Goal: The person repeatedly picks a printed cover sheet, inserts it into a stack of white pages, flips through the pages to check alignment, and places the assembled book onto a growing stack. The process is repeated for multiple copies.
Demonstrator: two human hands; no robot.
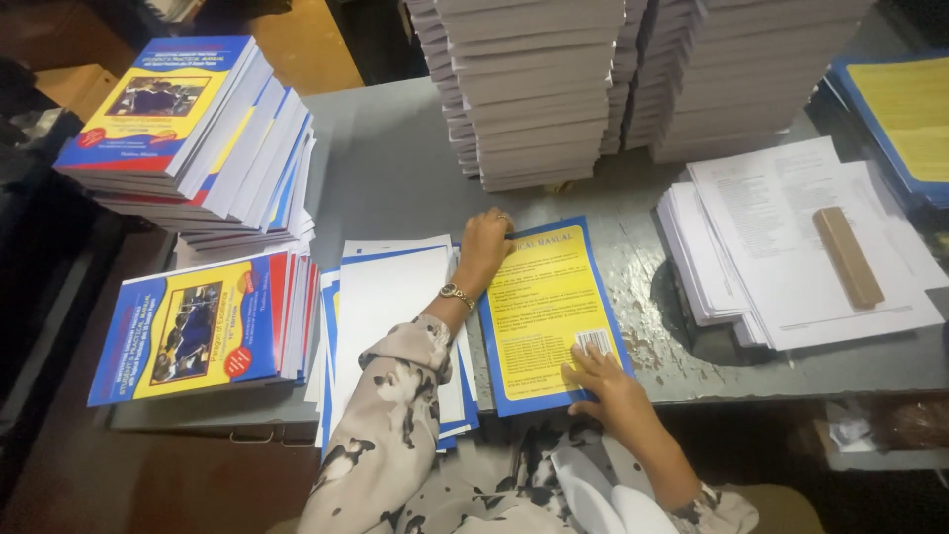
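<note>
Both hands (484,247) (605,381) press the yellow-and-blue book (542,307) flat between them.

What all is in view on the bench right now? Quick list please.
book: one, blue and yellow, back up, centre front
loose covers: one pile, white with blue edges, left of book
finished books: two stacks, blue-yellow, far left
unbound blocks: tall grey-white stacks, rear
printed sheets: white pile, right
wooden block: one, brown, on sheets
table: grey
left hand: on book's top-left edge
right hand: on book's bottom corner
</note>
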